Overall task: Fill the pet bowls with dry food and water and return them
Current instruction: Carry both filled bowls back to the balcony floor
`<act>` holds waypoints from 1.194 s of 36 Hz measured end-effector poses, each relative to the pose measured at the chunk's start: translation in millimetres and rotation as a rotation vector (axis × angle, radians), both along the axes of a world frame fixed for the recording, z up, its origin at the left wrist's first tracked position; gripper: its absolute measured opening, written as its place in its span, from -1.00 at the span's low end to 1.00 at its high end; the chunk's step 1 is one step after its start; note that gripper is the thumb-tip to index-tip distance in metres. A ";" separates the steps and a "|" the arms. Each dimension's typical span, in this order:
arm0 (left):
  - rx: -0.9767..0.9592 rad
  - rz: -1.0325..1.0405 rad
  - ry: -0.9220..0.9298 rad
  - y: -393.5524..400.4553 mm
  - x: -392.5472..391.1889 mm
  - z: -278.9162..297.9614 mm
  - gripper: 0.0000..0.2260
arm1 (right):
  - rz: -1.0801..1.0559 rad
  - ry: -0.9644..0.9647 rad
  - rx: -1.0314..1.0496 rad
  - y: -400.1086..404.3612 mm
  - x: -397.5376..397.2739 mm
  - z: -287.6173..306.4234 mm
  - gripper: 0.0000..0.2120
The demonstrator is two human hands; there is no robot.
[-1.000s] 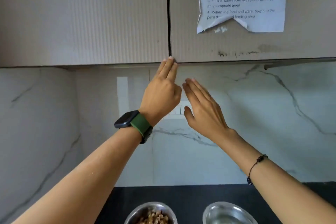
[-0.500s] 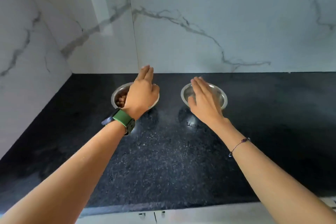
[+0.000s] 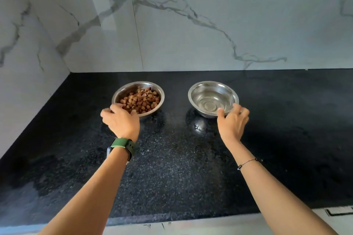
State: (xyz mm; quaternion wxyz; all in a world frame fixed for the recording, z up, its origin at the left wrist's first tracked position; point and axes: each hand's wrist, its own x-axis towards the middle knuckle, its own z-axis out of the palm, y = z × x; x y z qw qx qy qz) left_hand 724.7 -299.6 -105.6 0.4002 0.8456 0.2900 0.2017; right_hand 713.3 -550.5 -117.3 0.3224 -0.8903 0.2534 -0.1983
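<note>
On the speckled black stone bench (image 3: 172, 158), your left hand (image 3: 121, 122) and right hand (image 3: 232, 123) have dropped from the cupboard, fingers now loosely curled at the mid-frame kibble-filled steel bowl (image 3: 138, 98) and seemingly dry steel bowl (image 3: 213, 98), so water remains.

Two bowls side by side on counter (image 3: 172, 158): food bowl (image 3: 138, 98) left, water bowl (image 3: 213, 99) right, wall (image 3: 191, 34) behind.

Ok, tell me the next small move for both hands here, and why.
Probably close each hand on its bowl's near rim and lift. The left hand is at the rim of the kibble bowl, the right hand at the rim of the second steel bowl; both bowls stand on the black counter. Whether either hand already grips is unclear.
</note>
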 end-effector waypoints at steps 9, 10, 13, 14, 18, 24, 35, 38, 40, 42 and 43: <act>-0.838 0.079 -0.023 8.5 21.8 -1.8 -0.54 | -0.048 0.028 0.689 -7.2 19.6 0.9 -0.45; -0.885 0.084 -0.035 6.5 23.0 -0.8 -0.54 | -0.046 0.021 0.753 -7.1 21.1 0.9 -0.49; -0.976 0.104 -0.074 0.4 25.6 -0.9 -0.53 | -0.066 -0.023 0.977 -4.5 25.4 2.4 -0.56; -0.995 0.102 -0.086 -0.5 25.9 -1.4 -0.53 | -0.079 -0.044 1.040 -3.4 26.6 3.8 -0.55; -1.011 0.102 -0.133 -1.0 25.6 -3.3 -0.52 | -0.102 -0.087 1.113 -0.4 30.2 6.5 -0.44; -0.971 0.149 -0.200 2.1 14.2 -5.5 -0.52 | -0.084 -0.116 1.146 -0.4 30.0 6.8 -0.40; -0.994 0.340 -0.380 30.3 -57.2 3.5 -0.60 | 0.101 -0.057 1.169 20.2 24.0 11.0 -0.42; -0.945 0.387 -0.474 43.1 -88.2 11.9 -0.58 | 0.210 -0.012 1.144 36.1 16.5 13.1 -0.47; -0.892 0.415 -0.527 51.8 -111.9 18.3 -0.54 | 0.295 0.004 1.156 48.3 10.1 13.6 -0.47; -0.849 0.453 -0.565 59.9 -137.7 24.2 -0.53 | 0.385 0.029 1.170 61.5 3.0 16.1 -0.46; -0.832 0.476 -0.583 62.9 -151.6 27.9 -0.54 | 0.435 0.045 1.171 68.7 -0.9 18.1 -0.47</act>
